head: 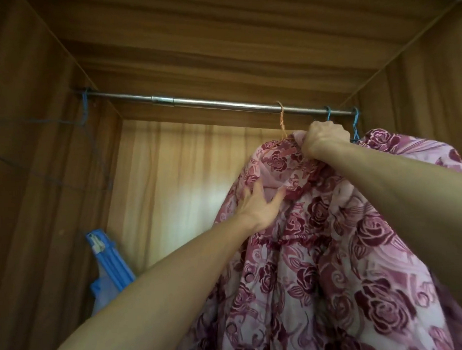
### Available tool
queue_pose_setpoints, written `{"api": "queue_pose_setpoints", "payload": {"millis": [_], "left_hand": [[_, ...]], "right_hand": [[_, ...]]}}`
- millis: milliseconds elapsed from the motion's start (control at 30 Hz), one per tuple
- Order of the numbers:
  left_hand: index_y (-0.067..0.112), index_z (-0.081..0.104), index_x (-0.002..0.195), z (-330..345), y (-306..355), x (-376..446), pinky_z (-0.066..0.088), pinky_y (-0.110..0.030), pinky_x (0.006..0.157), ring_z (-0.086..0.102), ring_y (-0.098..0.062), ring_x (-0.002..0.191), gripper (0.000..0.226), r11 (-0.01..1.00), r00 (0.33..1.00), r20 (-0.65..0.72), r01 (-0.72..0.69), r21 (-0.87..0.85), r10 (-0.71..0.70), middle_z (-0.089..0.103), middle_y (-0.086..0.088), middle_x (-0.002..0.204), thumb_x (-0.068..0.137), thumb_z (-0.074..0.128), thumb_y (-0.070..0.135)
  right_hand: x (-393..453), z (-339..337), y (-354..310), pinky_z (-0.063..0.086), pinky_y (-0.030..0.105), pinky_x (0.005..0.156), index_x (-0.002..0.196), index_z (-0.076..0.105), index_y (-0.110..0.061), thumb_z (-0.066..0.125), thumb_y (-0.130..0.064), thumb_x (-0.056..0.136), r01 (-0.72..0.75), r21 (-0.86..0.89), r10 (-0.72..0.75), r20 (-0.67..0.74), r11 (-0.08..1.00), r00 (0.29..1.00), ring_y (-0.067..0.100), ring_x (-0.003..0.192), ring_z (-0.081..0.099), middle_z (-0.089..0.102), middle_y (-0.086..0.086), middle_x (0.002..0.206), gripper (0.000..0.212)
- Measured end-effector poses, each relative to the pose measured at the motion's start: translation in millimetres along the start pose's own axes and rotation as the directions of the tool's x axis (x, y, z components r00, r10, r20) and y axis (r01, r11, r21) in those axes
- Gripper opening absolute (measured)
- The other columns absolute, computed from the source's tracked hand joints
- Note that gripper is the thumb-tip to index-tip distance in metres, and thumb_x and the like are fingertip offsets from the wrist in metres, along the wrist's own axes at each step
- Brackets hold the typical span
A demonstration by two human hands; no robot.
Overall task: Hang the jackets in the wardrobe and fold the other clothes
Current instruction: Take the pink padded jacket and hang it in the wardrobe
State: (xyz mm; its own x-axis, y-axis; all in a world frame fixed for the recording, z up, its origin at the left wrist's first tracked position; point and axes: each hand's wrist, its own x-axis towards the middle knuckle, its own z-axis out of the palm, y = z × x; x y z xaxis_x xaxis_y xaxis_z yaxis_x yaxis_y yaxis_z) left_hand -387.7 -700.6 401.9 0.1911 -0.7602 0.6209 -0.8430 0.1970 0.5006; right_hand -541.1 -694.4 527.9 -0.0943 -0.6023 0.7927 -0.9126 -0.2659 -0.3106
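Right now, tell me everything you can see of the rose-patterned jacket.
The rose-patterned jacket looks like soft, plush fabric, pale pink with dark maroon roses. It hangs front-facing on an orange wire hanger hooked over the metal rail inside the wooden wardrobe. A snap button shows on its front. The right hand grips its collar by the hanger; the left hand lies with spread fingers against its upper front. Its lower part runs out of view.
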Motion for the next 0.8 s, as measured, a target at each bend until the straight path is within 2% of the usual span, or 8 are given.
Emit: {"api": "queue_pose_setpoints", "payload": {"millis": [100,167,267,400,500,633,733,800], "left_hand": [[0.031,-0.004,0.167,5,-4,0,0.012,-0.06,0.128,0.005,-0.033,0.162,0.099,0.999,0.999,0.048,0.018,-0.036,-0.016,-0.008,-0.003,0.176,0.092,0.028,0.087],[0.033,-0.006,0.167,14,-7,0,0.012,-0.061,0.128,0.008,-0.033,0.161,0.099,0.997,0.997,0.075,0.027,-0.068,-0.022,-0.004,-0.003,0.176,0.091,0.026,0.088],[0.032,-0.005,0.167,32,-11,-2,0.013,-0.052,0.13,0.011,-0.029,0.161,0.091,0.993,0.993,0.115,0.013,-0.118,0.001,0.0,0.0,0.176,0.097,0.027,0.081],[0.031,-0.003,0.167,49,-13,-5,0.016,-0.049,0.13,0.016,-0.027,0.16,0.086,0.98,0.996,0.088,-0.004,-0.2,0.022,0.005,0.001,0.176,0.101,0.031,0.073],[0.032,-0.001,0.167,45,-12,-10,0.018,-0.048,0.129,0.019,-0.026,0.159,0.086,0.974,0.997,0.074,-0.01,-0.227,0.027,0.009,0.002,0.176,0.101,0.033,0.074],[0.03,0.0,0.167,34,-7,-26,0.018,-0.047,0.127,0.019,-0.025,0.159,0.088,0.967,0.999,0.041,-0.023,-0.253,0.035,0.01,0.002,0.176,0.1,0.036,0.074],[0.031,0.005,0.167,29,-4,-46,0.018,-0.044,0.126,0.022,-0.022,0.159,0.084,0.955,0.998,-0.036,-0.066,-0.289,0.059,0.015,0.005,0.174,0.102,0.04,0.07],[0.033,0.012,0.166,33,-4,-63,0.022,-0.044,0.126,0.028,-0.022,0.156,0.079,0.951,0.993,-0.085,-0.101,-0.291,0.079,0.022,0.005,0.172,0.102,0.043,0.068]], "right_hand": [[4,-2,9,0.047,0.039,0.087,0.13,0.062,-0.006,0.048,-0.049,0.107,-0.061,-0.004,0.061,0.019,0.998,0.998,0.037,0.126,0.059,0.062,0.017,0.134,0.051],[4,2,14,0.046,0.04,0.085,0.127,0.063,-0.007,0.047,-0.045,0.107,-0.053,-0.028,0.053,0.008,0.998,0.999,0.037,0.124,0.061,0.063,0.017,0.131,0.046],[-2,7,16,0.047,0.04,0.086,0.124,0.064,-0.008,0.041,-0.043,0.107,-0.01,-0.051,0.009,-0.02,0.999,1.0,0.038,0.121,0.062,0.064,0.017,0.128,0.045],[-10,0,15,0.047,0.04,0.093,0.13,0.061,-0.009,0.033,-0.042,0.108,0.065,-0.101,-0.066,-0.007,0.993,0.998,0.037,0.125,0.06,0.062,0.016,0.133,0.049],[-12,-1,23,0.042,0.04,0.084,0.129,0.062,-0.009,0.028,-0.047,0.108,0.129,-0.148,-0.135,-0.031,0.98,0.99,0.037,0.121,0.062,0.064,0.015,0.129,0.055],[-22,3,37,0.039,0.043,0.083,0.132,0.052,-0.008,0.029,-0.052,0.106,0.214,-0.154,-0.228,-0.081,0.965,0.97,0.042,0.119,0.061,0.063,0.02,0.128,0.055],[-39,1,50,0.044,0.049,0.098,0.136,0.048,-0.007,0.038,-0.052,0.105,0.296,-0.16,-0.31,-0.07,0.942,0.948,0.044,0.126,0.054,0.057,0.024,0.134,0.055],[-55,1,65,0.038,0.051,0.109,0.146,0.043,-0.007,0.041,-0.054,0.104,0.362,-0.19,-0.379,-0.061,0.913,0.924,0.042,0.134,0.047,0.051,0.022,0.143,0.063]]}}
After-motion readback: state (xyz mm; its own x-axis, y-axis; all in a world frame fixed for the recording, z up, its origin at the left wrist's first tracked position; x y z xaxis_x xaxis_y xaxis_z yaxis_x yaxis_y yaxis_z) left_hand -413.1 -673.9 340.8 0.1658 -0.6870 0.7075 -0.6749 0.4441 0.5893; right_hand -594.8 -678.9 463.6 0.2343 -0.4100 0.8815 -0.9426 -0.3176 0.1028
